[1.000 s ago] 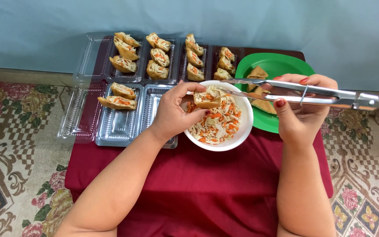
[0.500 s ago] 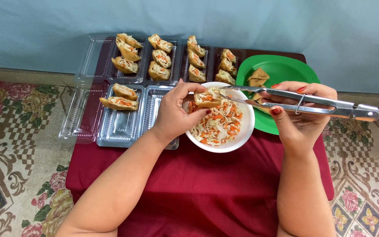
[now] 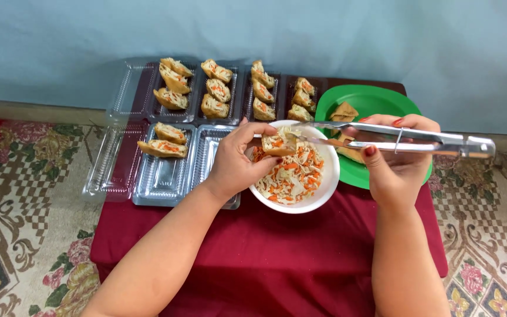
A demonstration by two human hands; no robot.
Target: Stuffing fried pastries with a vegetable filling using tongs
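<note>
Left hand: we see our left hand (image 3: 236, 161) curled round a golden-brown fried tofu pocket (image 3: 277, 144), held over the white round bowl (image 3: 330, 182) of shredded vegetable filling (image 3: 289, 173).
Right hand: our right hand (image 3: 394, 155) squeezes long metal tongs (image 3: 394, 138), tips touching the pocket's opening.
Behind: clear plastic trays (image 3: 165, 179) with filled pockets; green plate (image 3: 377, 100).

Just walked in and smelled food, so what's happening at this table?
A person is filling tofu pockets. The left hand holds a fried tofu pocket over the white bowl of shredded vegetable filling, while the right hand works metal tongs at its opening. Filled pieces sit in clear plastic trays on the red cloth; a few unfilled ones wait on the green plate.
</note>
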